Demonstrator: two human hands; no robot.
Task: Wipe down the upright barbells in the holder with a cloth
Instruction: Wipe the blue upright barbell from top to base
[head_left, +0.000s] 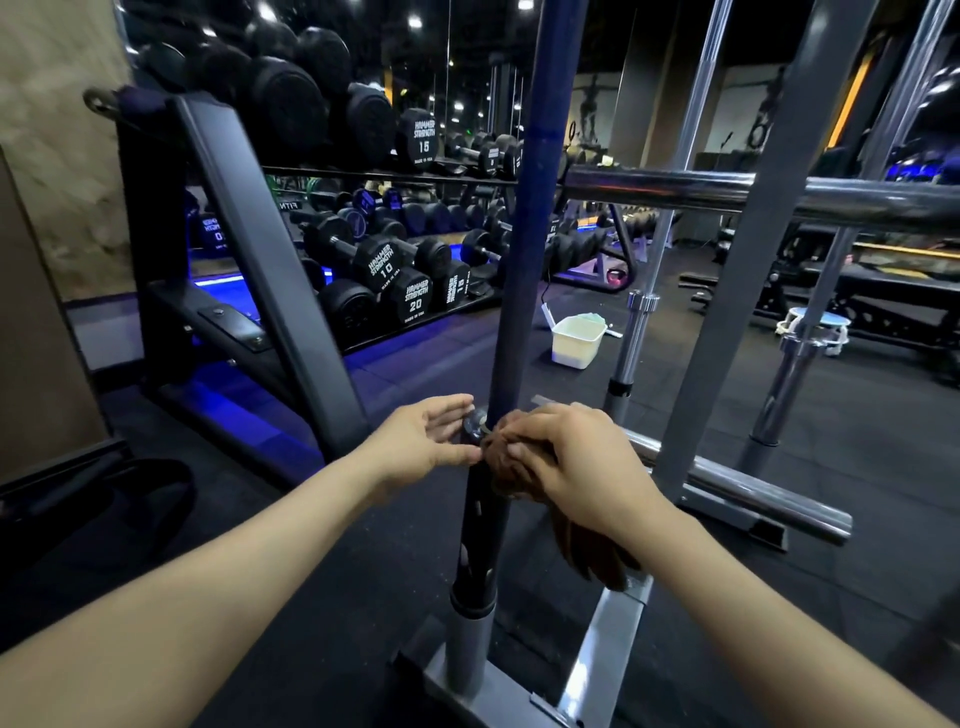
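Brown cloth (511, 457) on the blue barbell (530, 208), low section, wipe in progress.
Right hand (576, 462) grips the cloth bunched against the bar near its collar (475, 426); left hand (428, 436) at 9 o'clock of the bar, fingers relaxed, holding nothing, fingertips near the collar. Bar stands upright in the holder (613, 639). Likely next: wrap cloth round the shaft, stroke along it; chrome barbells (644, 312) at 3 o'clock look undone.

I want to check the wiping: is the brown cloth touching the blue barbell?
Touching. The head view shows the right hand pressing the brown cloth against the blue barbell, with no gap visible.
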